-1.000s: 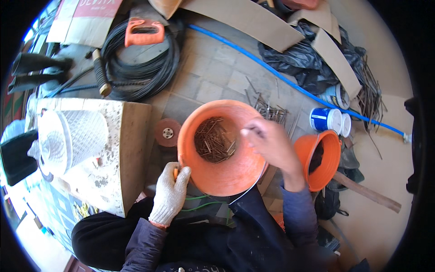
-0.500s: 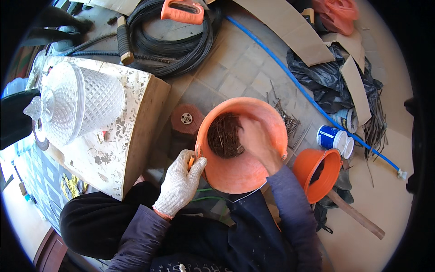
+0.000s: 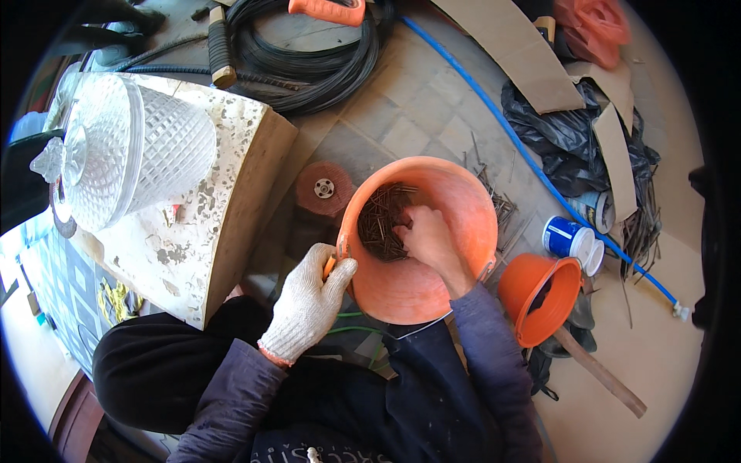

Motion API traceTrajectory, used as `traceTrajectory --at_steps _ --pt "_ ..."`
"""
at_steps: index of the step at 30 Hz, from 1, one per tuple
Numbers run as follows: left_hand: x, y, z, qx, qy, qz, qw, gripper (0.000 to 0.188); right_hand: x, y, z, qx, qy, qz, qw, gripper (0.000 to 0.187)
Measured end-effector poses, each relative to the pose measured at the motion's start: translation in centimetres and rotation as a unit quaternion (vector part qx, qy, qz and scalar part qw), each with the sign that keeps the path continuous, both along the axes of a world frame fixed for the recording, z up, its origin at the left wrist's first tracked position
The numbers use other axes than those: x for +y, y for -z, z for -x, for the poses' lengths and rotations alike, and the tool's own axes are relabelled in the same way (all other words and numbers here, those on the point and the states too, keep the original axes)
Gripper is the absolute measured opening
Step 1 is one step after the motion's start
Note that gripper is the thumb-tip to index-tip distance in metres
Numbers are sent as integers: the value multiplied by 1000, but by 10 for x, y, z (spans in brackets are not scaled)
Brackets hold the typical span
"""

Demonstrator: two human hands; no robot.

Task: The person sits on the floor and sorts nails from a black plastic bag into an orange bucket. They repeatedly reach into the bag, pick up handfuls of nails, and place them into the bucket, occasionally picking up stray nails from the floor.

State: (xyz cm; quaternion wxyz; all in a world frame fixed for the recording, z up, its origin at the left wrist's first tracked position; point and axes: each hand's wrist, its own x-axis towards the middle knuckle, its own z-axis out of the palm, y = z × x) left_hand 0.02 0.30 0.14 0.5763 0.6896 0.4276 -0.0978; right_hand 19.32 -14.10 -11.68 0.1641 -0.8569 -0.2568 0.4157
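A large orange bucket [image 3: 417, 299] is tipped toward me, with a heap of rusty nails [image 3: 377, 224] inside. My left hand [image 3: 305, 302], in a white knitted glove, is closed at the bucket's left rim, its thumb over the edge. A small orange stick-like piece [image 3: 329, 266] shows between thumb and fingers. My bare right hand [image 3: 429, 243] reaches inside, fingers bent and pressed together at the nails' right edge. What its fingertips hold, if anything, is hidden.
Loose nails [image 3: 500, 202] lie right of the bucket. Nearby are a smaller orange bucket [image 3: 567, 278], wooden handle [image 3: 602, 372], blue-white tub [image 3: 567, 235], blue hose [image 3: 494, 108] and brown abrasive disc [image 3: 315, 197]. Left, a clear lidded jar [image 3: 174, 143] sits on a worn block [image 3: 251, 204].
My right hand, blurred earlier, is now sharper and its fingers are bent at the nails. My left hand stays at the rim. The whole view has shifted slightly.
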Motion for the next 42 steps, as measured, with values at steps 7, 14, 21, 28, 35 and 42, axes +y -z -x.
traceTrajectory --at_steps 7,14,21,28,35,42 --pt "-1 0 -1 1 -5 5 1000 27 16 -9 17 -38 -50 -12 998 24" --pt "-1 -3 -2 6 -3 1 1000 26 -4 -70 -9 218 130 -50 966 16" --pt "-2 1 -1 1 7 -6 1000 27 -100 -158 -77 -2 372 -131 919 15" --pt "-3 0 -1 31 -7 18 999 26 -125 -25 -106 58 412 -17 909 23" --pt "-3 3 -1 -1 7 -7 1000 23 -77 -139 -68 -65 289 -117 948 27" --pt "-4 4 1 -19 -7 -7 1000 23 6 -46 -8 -147 -105 -121 976 22"
